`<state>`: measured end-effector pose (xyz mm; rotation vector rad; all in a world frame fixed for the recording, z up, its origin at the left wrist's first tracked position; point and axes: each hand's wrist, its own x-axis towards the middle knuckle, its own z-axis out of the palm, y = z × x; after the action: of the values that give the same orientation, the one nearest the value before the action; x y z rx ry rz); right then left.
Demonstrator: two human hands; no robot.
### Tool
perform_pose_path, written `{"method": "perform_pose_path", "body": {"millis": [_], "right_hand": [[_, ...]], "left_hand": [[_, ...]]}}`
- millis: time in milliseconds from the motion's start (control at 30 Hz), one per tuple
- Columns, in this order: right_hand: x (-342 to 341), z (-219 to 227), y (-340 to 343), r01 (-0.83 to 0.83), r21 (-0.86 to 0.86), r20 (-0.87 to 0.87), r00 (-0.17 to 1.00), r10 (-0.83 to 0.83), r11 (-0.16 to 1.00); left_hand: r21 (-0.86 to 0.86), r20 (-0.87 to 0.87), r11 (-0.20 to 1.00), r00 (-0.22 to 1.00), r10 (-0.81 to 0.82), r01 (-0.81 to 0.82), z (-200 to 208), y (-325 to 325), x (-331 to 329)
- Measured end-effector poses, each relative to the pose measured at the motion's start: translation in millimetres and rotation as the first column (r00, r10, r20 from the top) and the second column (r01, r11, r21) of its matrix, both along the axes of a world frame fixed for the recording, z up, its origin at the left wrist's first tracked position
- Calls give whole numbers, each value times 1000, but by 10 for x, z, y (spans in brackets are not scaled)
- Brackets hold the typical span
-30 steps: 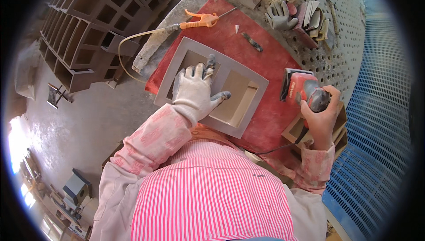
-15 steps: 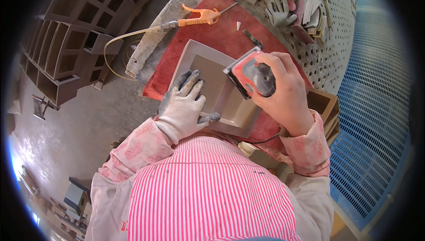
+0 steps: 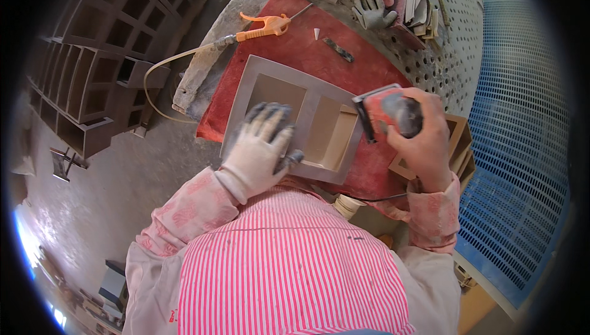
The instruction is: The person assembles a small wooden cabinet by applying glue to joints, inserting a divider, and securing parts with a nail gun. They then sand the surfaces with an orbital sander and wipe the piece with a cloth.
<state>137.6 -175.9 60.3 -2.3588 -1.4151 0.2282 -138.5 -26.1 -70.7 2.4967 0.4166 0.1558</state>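
A grey-brown wooden box frame (image 3: 312,88) with two openings lies on a red cloth (image 3: 276,52). My left hand (image 3: 261,147), in a white glove with dark grey fingertips, rests over its near left part, fingers stretched out and thumb apart. To the right of the frame, my bare right hand (image 3: 427,135) grips a red and black palm sander (image 3: 390,110). The sander's flat pad faces left, tilted and apart from the frame. Its dark cord runs back under my right sleeve.
An orange air blow gun (image 3: 264,28) with a pale hose lies at the cloth's far left. Beyond are a dark strip (image 3: 338,50), a small white cone (image 3: 316,34), a grey glove (image 3: 372,10) and a box of scraps (image 3: 412,18). Wooden boxes (image 3: 458,144) stand right; stacked cabinets (image 3: 92,83) left.
My right hand has carried the sander to the right, away from the frame, uncovering its right opening. My left hand has shifted slightly, its fingers smeared by motion.
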Motion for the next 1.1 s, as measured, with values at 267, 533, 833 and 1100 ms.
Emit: {"method": "perform_pose_path", "body": {"millis": [267, 533, 833, 1100], "right_hand": [[416, -258, -805, 260, 71, -2, 965, -260, 963], [850, -1050, -1130, 373, 59, -106, 925, -366, 926], [1325, -1478, -675, 394, -22, -100, 913, -395, 919], [1468, -1684, -355, 363, -51, -37, 930, -365, 930]], "left_hand": [[253, -245, 948, 961, -130, 192, -76, 11, 760], [264, -304, 890, 843, 443, -372, -195, 454, 135], [-266, -98, 734, 775, 625, -625, -528, 528, 285], [-426, 109, 778, 828, 550, -461, -338, 1164, 870]]}}
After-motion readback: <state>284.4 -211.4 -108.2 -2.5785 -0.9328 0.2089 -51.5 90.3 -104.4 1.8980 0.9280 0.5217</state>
